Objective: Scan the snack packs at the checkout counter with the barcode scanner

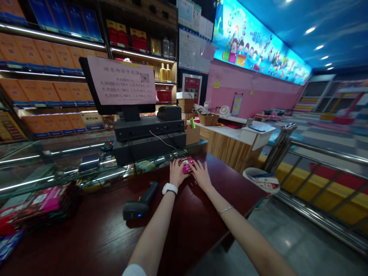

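Observation:
A small red and pink packet (187, 165) lies at the far part of the dark red wooden table (106, 245), between my two hands. My left hand (177, 174), with a white watch on its wrist, has hold of the packet's left side, its thumb across the front. On the other side my right hand (202, 176) grips the packet with thumb and forefinger, while its outer fingers spread away. Fingers cover part of the packet. A black barcode scanner (140, 202) rests left of my left forearm, a blue light showing on it.
Stacked red and pink packets (43, 205) lie on the table at left. Behind the table stand a glass display counter (66, 168) and a monitor (122, 82) with a paper sign. A bin (261, 180) and a metal railing (324, 161) are to the right.

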Motion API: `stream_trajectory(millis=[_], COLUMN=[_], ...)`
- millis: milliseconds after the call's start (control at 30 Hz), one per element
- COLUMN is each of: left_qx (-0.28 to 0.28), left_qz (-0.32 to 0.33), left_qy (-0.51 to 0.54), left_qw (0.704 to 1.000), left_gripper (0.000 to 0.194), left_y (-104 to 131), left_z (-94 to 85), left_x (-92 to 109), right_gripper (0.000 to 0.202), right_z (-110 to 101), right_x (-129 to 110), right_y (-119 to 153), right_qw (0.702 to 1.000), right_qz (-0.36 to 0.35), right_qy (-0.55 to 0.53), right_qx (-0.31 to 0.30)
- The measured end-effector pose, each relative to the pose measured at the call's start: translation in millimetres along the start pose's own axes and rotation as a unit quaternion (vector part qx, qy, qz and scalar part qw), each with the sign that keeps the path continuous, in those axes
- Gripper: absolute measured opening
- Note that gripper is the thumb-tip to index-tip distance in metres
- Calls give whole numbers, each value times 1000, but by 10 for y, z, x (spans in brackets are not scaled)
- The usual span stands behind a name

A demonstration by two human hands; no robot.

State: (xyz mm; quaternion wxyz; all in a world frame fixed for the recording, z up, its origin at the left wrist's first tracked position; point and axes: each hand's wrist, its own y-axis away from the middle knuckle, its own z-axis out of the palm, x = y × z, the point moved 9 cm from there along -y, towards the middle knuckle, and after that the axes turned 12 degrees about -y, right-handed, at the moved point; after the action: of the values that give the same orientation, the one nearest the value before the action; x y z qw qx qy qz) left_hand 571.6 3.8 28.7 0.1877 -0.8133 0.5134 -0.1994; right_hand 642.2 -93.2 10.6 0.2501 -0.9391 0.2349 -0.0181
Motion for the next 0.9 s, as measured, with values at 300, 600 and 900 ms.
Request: stream_trajectory(millis=[300,600,900], left_qx=[-25,35,41], left_qz=[-30,-19,-59], left_qy=[2,-30,-69], left_qw=[999,999,995], left_gripper=[62,39,27], left_y=[-68,28,223], left_z=[219,49,-105], left_x=[-112,-26,88], right_gripper=[53,41,29], right_z=[187,76,-6], right_x=[56,-29,-52], right_y=[-109,-258,-300], right_qw=[999,997,996], right_qz=[50,46,46], right_qy=[-20,-45,-61], right_qx=[-6,38,46])
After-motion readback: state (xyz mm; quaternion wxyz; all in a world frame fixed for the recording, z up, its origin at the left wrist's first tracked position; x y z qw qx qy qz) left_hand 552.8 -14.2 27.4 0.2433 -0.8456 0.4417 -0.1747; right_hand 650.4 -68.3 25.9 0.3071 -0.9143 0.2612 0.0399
